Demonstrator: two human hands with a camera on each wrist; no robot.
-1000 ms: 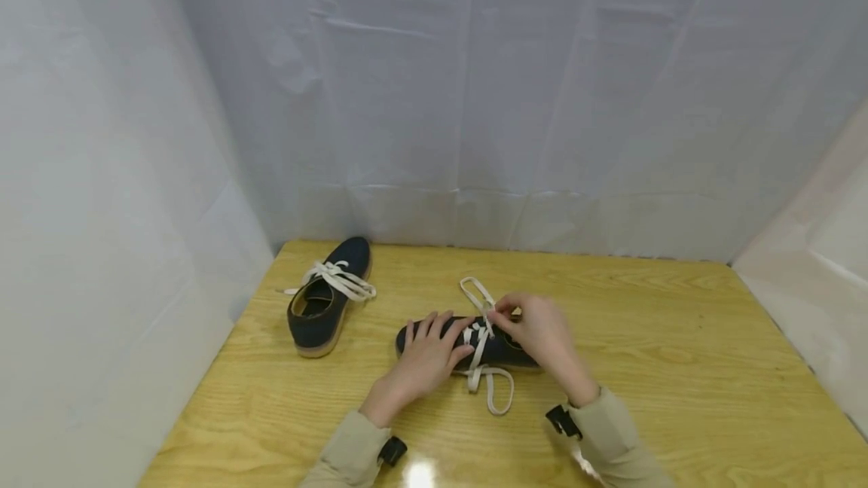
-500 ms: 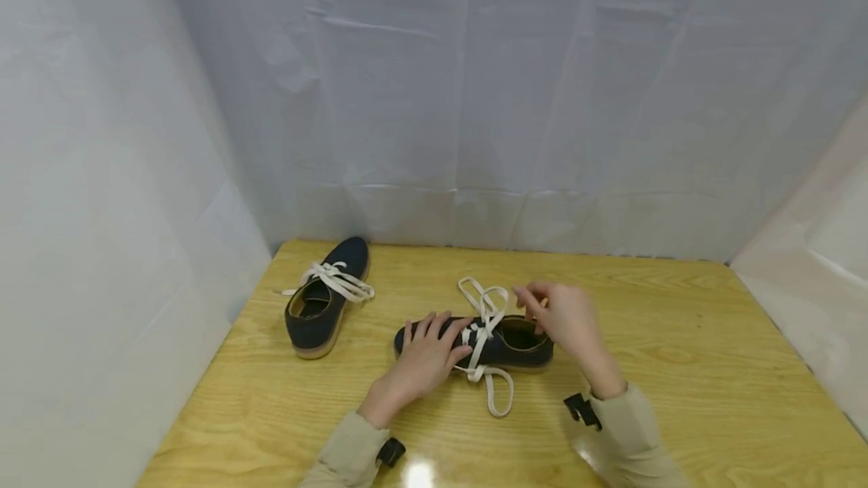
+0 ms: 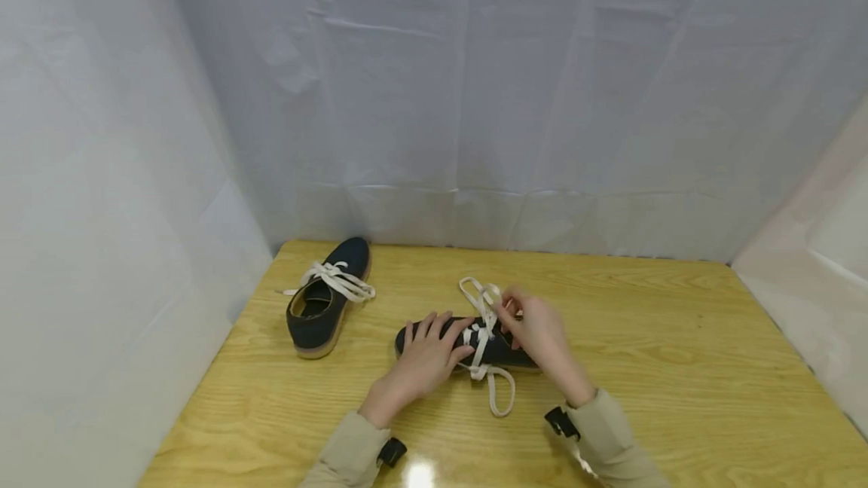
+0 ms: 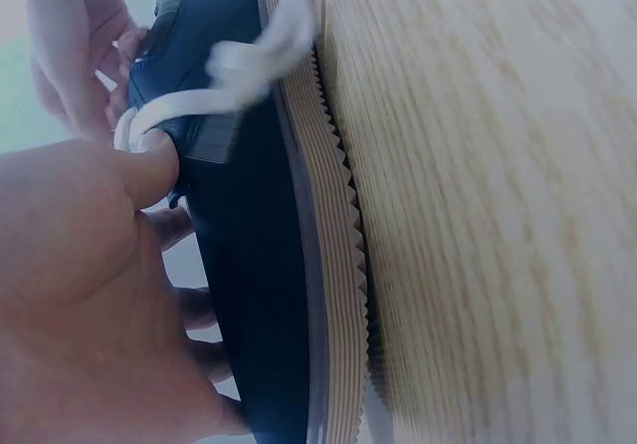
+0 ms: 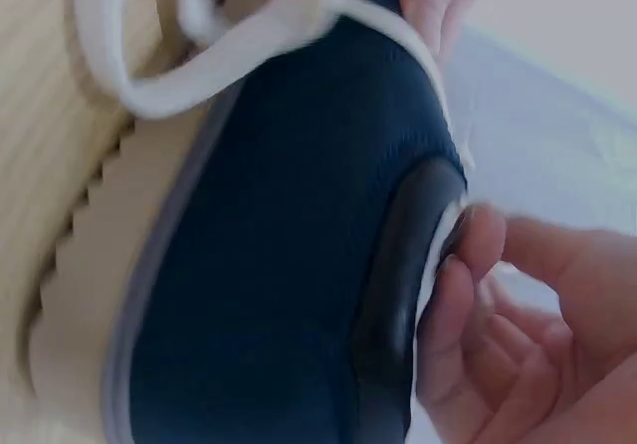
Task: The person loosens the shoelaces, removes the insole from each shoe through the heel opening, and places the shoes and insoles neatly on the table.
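A navy shoe (image 3: 508, 351) with a pale ridged sole lies on the table, toe to the left. White shoelaces (image 3: 480, 345) cross its front, with one loop beyond it and another on the near side. My left hand (image 3: 426, 360) rests across the toe with fingers spread and fairly straight; in the left wrist view its thumb (image 4: 149, 170) touches the lacing. My right hand (image 3: 539, 333) is at the shoe's opening, pinching the lace between thumb and fingertips. In the right wrist view these fingertips (image 5: 478, 245) meet at the dark collar edge, partly hiding what they pinch.
A matching navy shoe (image 3: 319, 330) with white laces stands at the back left, toe pointing away. The yellow wooden table (image 3: 678, 367) is bordered by white sheeting (image 3: 434, 134) at the back and both sides.
My right hand let go of the lace and drew back to the right, then came back to the lacing. A second loop now shows by its fingers. The left hand stayed on the toe.
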